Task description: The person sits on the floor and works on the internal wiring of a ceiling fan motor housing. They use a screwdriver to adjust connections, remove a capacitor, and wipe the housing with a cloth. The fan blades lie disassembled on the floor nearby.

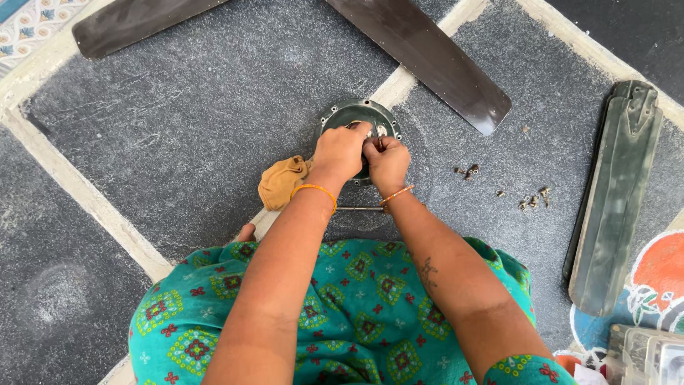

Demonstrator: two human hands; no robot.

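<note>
Seated on a dark stone floor (178,128) with your knees under a green patterned cloth (356,314), you work with both arms stretched forward. Your left hand (340,151) is curled down over the near rim of a round metal fan housing (356,114), fingers folded and pressing on it. Your right hand (387,162) sits just beside the left, touching it, fingers pinched tight around something small at the centre of the housing; what it grips is hidden by the knuckles. A thin metal rod (360,209) lies on the floor just under your wrists, pointing left to right.

Touching the left side of your left hand is a bunched tan rag (282,182), soft and loose. To the right of your right hand, well apart, small screws (531,201) lie scattered; they look easy to lose or roll.

The housing, directly beneath your hands, looks like stiff, fairly heavy metal with a smooth, possibly greasy face, so the rim seems the safer place to grip it than the centre.

Beyond your hands, a long dark fan blade (427,60) slants away to the right, another blade (128,25) to the left. Far right lies a third blade (616,192), pale underside up, near a clear plastic box (645,353).
</note>
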